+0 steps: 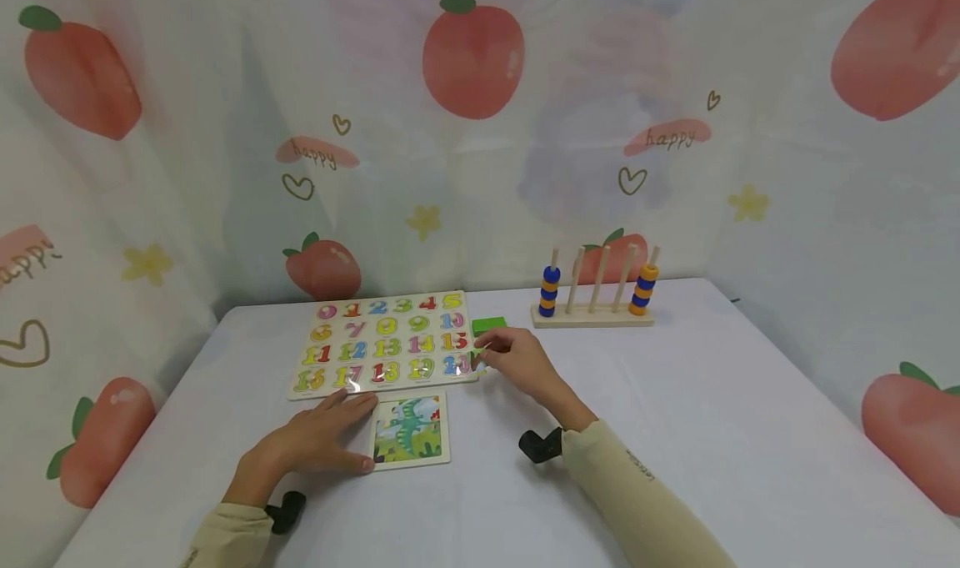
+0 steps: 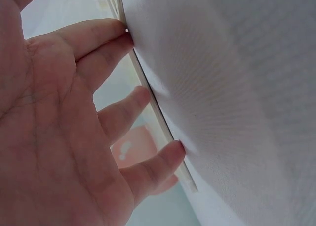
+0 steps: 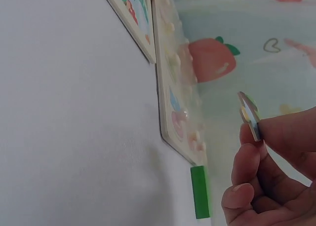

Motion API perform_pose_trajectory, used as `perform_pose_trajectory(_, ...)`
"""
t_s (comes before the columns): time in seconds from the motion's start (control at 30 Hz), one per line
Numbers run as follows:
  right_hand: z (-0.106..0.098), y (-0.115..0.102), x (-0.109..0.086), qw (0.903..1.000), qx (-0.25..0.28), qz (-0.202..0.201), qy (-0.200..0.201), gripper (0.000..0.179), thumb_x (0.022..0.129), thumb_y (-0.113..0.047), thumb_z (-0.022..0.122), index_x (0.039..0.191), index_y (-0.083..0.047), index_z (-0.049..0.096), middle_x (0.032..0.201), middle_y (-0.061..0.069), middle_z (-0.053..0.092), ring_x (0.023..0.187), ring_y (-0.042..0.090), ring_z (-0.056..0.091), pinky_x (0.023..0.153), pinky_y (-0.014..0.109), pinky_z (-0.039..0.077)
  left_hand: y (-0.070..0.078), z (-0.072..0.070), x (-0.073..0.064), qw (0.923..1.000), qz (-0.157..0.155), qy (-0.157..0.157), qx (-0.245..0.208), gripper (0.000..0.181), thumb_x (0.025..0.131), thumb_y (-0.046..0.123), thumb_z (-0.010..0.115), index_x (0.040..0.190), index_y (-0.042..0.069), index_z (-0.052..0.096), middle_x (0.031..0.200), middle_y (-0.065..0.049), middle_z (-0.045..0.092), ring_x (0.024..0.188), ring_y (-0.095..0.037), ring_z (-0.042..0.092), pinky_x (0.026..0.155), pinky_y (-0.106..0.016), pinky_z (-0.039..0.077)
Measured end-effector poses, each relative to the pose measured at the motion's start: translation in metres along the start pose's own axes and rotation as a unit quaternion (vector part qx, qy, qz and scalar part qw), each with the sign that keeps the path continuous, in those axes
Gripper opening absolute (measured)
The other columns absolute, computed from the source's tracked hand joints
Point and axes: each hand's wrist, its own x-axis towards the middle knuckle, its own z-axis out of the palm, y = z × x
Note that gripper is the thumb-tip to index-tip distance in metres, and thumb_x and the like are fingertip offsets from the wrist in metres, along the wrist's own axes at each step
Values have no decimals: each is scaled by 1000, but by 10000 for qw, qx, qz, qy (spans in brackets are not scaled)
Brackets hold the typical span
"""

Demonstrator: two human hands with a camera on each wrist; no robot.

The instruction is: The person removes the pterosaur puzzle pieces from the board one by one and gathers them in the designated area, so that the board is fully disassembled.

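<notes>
Take the dinosaur picture puzzle (image 1: pixel 408 430) as the dial's centre, twelve pointing away from the person. It lies flat on the tabletop (image 1: pixel 502 510); whether its picture is complete is too small to tell. At nine o'clock, the left hand (image 1: pixel 318 434) has its fingers spread wide, gripping nothing; the thumb meets the puzzle's near-left corner and the index finger its far-left one. Other fingertips reach the near edge of the number board (image 1: pixel 405 349), which lies just beyond, at eleven to twelve.

Towards two, the right hand (image 1: pixel 517 364) pinches a small thin piece (image 3: pixel 251 116) between thumb and fingers, held up by the number board's right edge. Close by, at one, lies a green block (image 1: pixel 489 325). Farther off, towards two, stands a pegged bead rack (image 1: pixel 592 321), beads only on its two end pegs, before a fruit-print cloth (image 1: pixel 480 184).

The step in hand looks to be handling this piece while the left hand steadies the puzzle. The next move seems to call for a light pinch on the piece's edges, turning its face to view, with the puzzle kept from sliding.
</notes>
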Motion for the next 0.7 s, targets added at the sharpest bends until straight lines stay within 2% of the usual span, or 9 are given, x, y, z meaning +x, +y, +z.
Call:
perform_pose_trajectory(0.23, -20, 12, -1, 9996, 131, 169, 183, 22, 102, -2, 64, 119, 4, 75, 108, 11, 75, 95, 24, 65, 81, 32, 54, 2, -1, -1, 10000, 8, -5, -49, 101, 84, 45, 92, 166, 15, 42, 172, -15, 34, 160, -45, 16, 119, -78, 21)
perform_pose_trajectory(0.47, -41, 25, -1, 9984, 244, 365, 363, 25, 104, -3, 62, 125, 6, 73, 111, 14, 74, 97, 26, 66, 92, 46, 58, 4, -2, -1, 10000, 35, 40, 46, 100, 84, 43, 92, 166, 15, 43, 171, -14, 35, 160, -45, 17, 119, -77, 21)
perform_pose_trajectory(0.7, -63, 35, -2, 9976, 147, 454, 497, 27, 104, -5, 62, 128, 6, 72, 111, 15, 72, 95, 26, 64, 88, 42, 55, 4, 0, -1, 9999, 29, 66, 94, 100, 83, 42, 92, 166, 15, 43, 171, -13, 37, 160, -45, 17, 120, -77, 21)
